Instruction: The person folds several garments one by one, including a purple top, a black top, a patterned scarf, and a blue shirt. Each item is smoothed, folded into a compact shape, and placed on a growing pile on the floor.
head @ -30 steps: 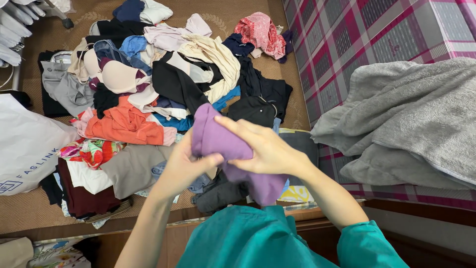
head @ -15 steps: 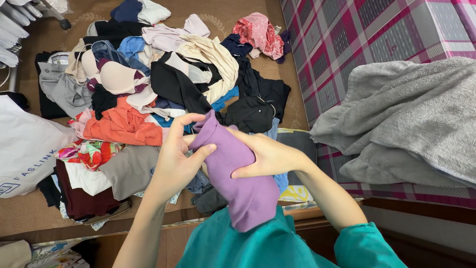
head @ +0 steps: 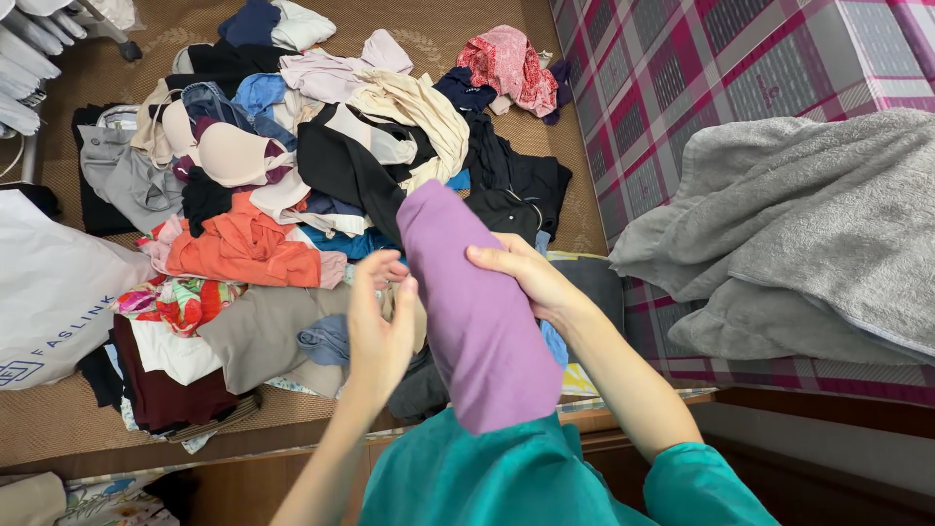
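A purple garment (head: 472,312) is stretched upright in front of me, its top end pointing toward the clothes pile. My right hand (head: 521,278) grips its right edge about halfway up. My left hand (head: 378,321) hovers just left of the cloth with fingers spread, not clearly holding it. Behind both hands lies a big heap of mixed clothes (head: 321,185) on a woven floor mat, with an orange piece (head: 243,248) and a black piece (head: 341,170) nearest. My teal sleeves show at the bottom.
A bed with a plaid red and grey cover (head: 701,88) stands on the right, with a grey towel or blanket (head: 808,234) bunched on it. A white plastic bag (head: 49,292) lies at the left. A wooden edge (head: 243,448) runs below the mat.
The purple garment went from bunched between both hands to pulled out long and upright. My left hand let go and drew back to the left; my right hand kept its grip.
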